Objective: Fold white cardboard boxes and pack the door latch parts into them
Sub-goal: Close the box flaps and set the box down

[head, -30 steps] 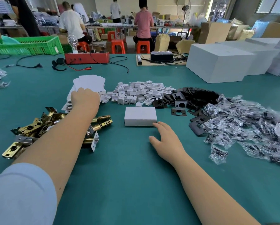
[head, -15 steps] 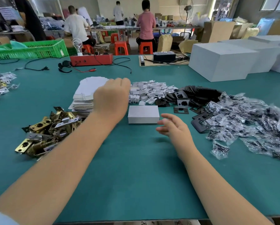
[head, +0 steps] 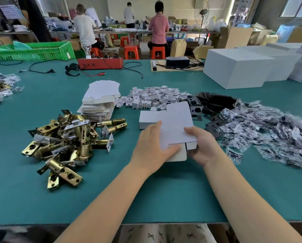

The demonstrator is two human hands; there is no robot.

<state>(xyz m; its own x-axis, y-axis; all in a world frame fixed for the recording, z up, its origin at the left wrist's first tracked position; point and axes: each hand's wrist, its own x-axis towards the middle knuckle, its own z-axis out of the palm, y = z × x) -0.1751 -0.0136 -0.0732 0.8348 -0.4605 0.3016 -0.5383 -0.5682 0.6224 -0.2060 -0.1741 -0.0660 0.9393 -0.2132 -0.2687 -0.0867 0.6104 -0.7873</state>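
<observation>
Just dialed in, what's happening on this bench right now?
A person is packing door latch parts. Both hands hold a flat white box blank above the green table: left hand at its near left edge, right hand at its near right corner. It isn't folded yet. One folded white box lies just behind it. The brass latches sit in a pile to the left.

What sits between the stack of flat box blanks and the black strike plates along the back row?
In the head view, a heap of small white folded inserts lies between the stack of flat box blanks and the black strike plates.
</observation>
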